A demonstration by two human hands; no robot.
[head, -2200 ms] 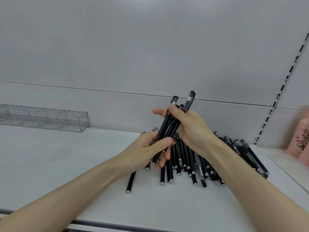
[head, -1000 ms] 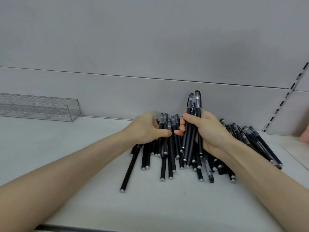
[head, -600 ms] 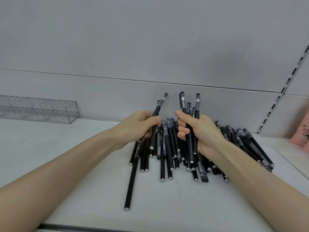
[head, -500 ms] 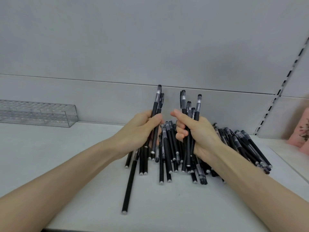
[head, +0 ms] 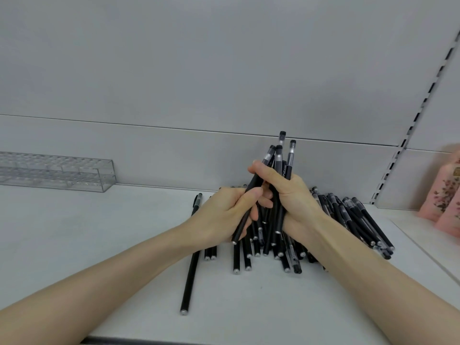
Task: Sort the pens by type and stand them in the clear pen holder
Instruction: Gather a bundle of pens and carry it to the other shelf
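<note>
Item: sorting of black pens, gathering stage.

- Right hand (head: 296,197) – grip clamped on an upright bundle of pens (head: 278,155), caps up, above the pile.
- Left hand (head: 221,217) – pinches the lower barrel of one slanted pen (head: 240,227). Half a second ago this hand held its pens apart from the bundle; now the hands touch and the pen's cap end leans into the right fist. We judge it a hand-over of a matching type.
- Pile of pens (head: 286,257) – flat on the shelf (head: 99,245), under and right of the hands.
- Stray pen (head: 190,270) – just left of the pile.
- Clear pen holder (head: 99,175) – far left, well apart; we see no pen in it.
- Pink packs (head: 445,205) – far right.
</note>
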